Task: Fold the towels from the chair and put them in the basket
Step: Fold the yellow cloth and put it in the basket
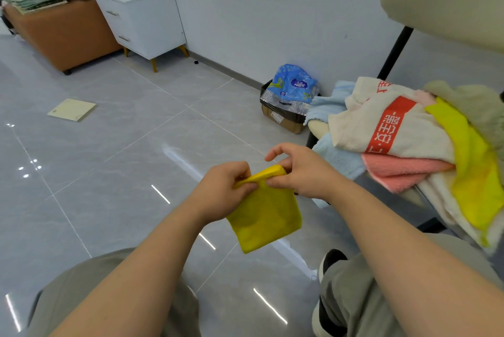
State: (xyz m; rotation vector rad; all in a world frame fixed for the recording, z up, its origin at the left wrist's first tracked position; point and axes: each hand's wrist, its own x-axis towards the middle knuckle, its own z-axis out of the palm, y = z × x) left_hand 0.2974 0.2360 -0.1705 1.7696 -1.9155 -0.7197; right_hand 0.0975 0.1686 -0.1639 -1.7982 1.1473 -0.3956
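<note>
Both hands pinch the top edge of the yellow towel (266,214) — left hand (222,192) and right hand (300,170) close together, fingers curled on the fold, holding it in mid-air over the floor. It hangs limp, soft and light; best gripped at the corners. More towels (403,129) heap on the chair (447,1). No basket in sight.

Left of grip: bare floor tiles (109,173), open passage.
Ahead of grip: open floor up to cardboard box (283,121) at the wall, well apart.
Right of grip: towel pile (403,132) on chair (450,1), near, blocks passage.
Below grip: yellow towel (266,216) hangs free above floor.
Behind grip: knees (351,290) on both sides, gap between.
</note>
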